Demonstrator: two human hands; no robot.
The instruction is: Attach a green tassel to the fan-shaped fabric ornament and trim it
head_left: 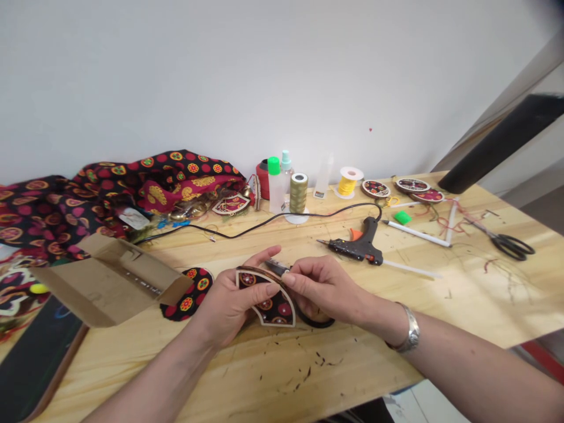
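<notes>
My left hand (227, 302) grips a fan-shaped wooden piece (268, 296) covered in black fabric with red and yellow dots, thumb laid along its curved top edge. My right hand (324, 288) is closed on small scissors (277, 267); the blades point left at the piece's upper edge and a black handle loop (315, 321) shows below the hand. A silver bracelet (409, 329) circles my right wrist. Both hands hover low over the wooden table (396, 294).
An open cardboard box (110, 279) and a round fabric cutout (189, 294) lie left. A black glue gun (356, 244) with its cord, bottles (277, 185), thread spools (298, 192), covered discs (412, 187), large scissors (506, 241) and patterned cloth (132, 188) sit further back.
</notes>
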